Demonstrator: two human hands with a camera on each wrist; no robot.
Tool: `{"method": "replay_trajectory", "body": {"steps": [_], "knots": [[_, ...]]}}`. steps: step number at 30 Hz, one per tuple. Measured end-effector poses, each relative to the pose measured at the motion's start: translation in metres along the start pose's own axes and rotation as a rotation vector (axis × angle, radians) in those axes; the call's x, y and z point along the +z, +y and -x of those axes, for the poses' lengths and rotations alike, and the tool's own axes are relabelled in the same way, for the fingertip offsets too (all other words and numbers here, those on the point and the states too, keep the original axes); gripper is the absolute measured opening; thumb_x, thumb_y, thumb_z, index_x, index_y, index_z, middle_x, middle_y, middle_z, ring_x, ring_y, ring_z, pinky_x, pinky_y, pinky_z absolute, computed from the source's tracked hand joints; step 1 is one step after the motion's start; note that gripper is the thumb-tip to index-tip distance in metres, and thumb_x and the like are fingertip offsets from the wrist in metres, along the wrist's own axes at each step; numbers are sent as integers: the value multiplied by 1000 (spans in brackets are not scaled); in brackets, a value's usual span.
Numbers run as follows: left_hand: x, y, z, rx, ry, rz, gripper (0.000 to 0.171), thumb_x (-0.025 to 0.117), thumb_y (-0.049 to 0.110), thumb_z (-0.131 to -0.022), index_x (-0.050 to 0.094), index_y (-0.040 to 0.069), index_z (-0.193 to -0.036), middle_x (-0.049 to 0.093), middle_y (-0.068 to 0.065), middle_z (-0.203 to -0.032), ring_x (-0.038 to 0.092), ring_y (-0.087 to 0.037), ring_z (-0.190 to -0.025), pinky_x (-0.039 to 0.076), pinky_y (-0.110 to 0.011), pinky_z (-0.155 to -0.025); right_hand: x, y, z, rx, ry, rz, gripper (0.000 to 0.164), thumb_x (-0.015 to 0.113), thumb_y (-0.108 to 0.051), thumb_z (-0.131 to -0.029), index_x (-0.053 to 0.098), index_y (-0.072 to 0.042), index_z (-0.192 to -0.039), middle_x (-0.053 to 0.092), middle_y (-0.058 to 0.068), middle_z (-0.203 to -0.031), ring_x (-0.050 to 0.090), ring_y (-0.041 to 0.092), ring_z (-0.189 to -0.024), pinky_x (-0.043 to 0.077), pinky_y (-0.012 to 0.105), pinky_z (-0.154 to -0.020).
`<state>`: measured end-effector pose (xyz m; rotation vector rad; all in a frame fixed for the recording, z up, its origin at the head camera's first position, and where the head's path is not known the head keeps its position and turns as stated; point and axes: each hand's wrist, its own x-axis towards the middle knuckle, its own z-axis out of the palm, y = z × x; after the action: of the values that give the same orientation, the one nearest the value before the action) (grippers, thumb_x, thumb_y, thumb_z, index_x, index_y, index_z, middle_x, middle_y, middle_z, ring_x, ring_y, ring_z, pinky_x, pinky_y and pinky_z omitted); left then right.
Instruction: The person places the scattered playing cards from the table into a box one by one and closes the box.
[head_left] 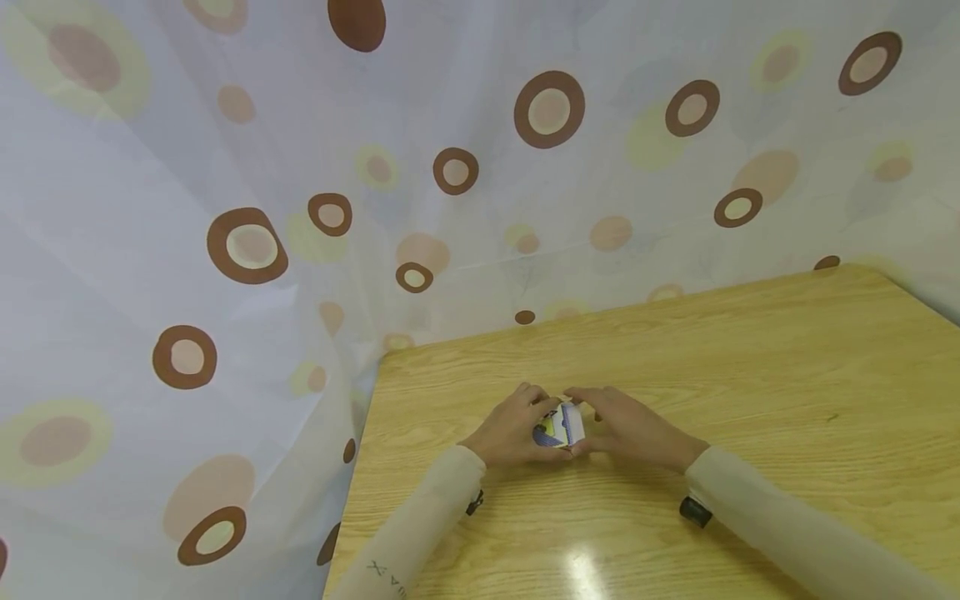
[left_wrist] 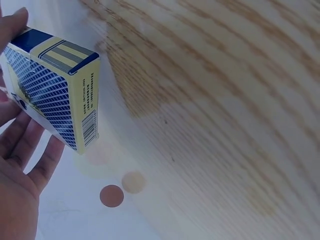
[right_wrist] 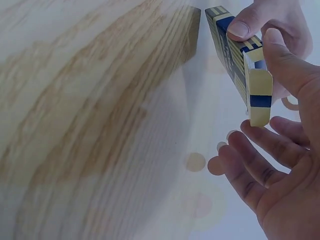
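Observation:
A small playing-card box [head_left: 557, 429], blue-patterned with pale yellow edges, is held up between both hands over the table. My left hand [head_left: 513, 429] grips the box by its sides, thumb along one narrow edge. In the left wrist view the box [left_wrist: 47, 92] shows a barcode on its yellow end. The opposite end stands open in the right wrist view, its yellow end flap [right_wrist: 260, 90] with a blue band folded outward. At that end, my right hand [right_wrist: 287, 165] pinches the flap between thumb and index finger; its other fingers are spread below. The box's inside is mostly hidden.
The wood-grain table [head_left: 750, 375] extends beneath both hands and far to the right. A white sheet [head_left: 300, 125] with brown and yellow circles hangs behind the table and down its left side. Both wrists wear dark straps over light sleeves [head_left: 780, 508].

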<state>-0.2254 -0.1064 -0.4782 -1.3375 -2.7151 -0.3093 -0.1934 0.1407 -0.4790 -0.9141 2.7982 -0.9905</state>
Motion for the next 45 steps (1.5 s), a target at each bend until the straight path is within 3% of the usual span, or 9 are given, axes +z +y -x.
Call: {"method": "replay_trajectory", "body": {"steps": [8, 14, 18, 25, 33, 40, 45], "knots": [[0, 3, 1, -8, 11, 76, 86, 81, 61, -82, 52, 15, -148, 54, 2, -123, 45, -10, -107, 43, -14, -80, 1, 1, 4, 18, 18, -11, 67, 81, -46, -88, 59, -12, -142, 60, 7, -137, 62, 19, -103, 55, 37, -84], [4, -3, 1, 18, 27, 108, 80, 78, 62, -83, 55, 15, -144, 54, 2, -125, 46, -10, -109, 43, -13, -80, 3, 2, 4, -46, 45, -26, 51, 78, -43, -91, 66, -12, -130, 63, 4, -132, 62, 18, -100, 54, 33, -82], [4, -4, 1, 36, 36, 121, 77, 80, 60, -83, 55, 17, -142, 56, 4, -126, 47, -10, -112, 44, -14, -84, 6, 3, 5, -36, 60, -97, 52, 78, -37, -93, 62, -10, -135, 64, 4, -129, 60, 14, -94, 54, 29, -77], [4, -5, 1, 22, 39, 121, 77, 82, 57, -82, 57, 16, -142, 57, 5, -126, 47, -10, -112, 45, -14, -86, 16, 0, 6, 93, 110, -297, 67, 79, -31, -93, 46, -5, -146, 63, 5, -119, 61, 14, -86, 54, 29, -72], [7, -4, 1, -15, 25, 131, 86, 84, 57, -80, 54, 12, -147, 58, 2, -129, 47, -11, -114, 45, -15, -86, 23, -2, 4, 141, 174, -373, 63, 85, -32, -87, 56, -8, -137, 66, 0, -101, 63, 16, -83, 54, 29, -71], [7, -3, 1, -27, 24, 113, 84, 82, 59, -81, 57, 10, -144, 57, 1, -129, 46, -10, -112, 44, -13, -85, 27, -6, 1, 186, 145, -439, 60, 82, -29, -90, 55, -8, -139, 63, 5, -94, 61, 18, -64, 55, 31, -55], [6, -2, 1, -21, 30, 111, 82, 80, 60, -82, 58, 11, -143, 57, 1, -128, 46, -10, -113, 45, -13, -87, 28, -9, 1, 175, 158, -421, 57, 80, -29, -92, 56, -7, -139, 62, 4, -90, 58, 16, -63, 52, 29, -53]]}}
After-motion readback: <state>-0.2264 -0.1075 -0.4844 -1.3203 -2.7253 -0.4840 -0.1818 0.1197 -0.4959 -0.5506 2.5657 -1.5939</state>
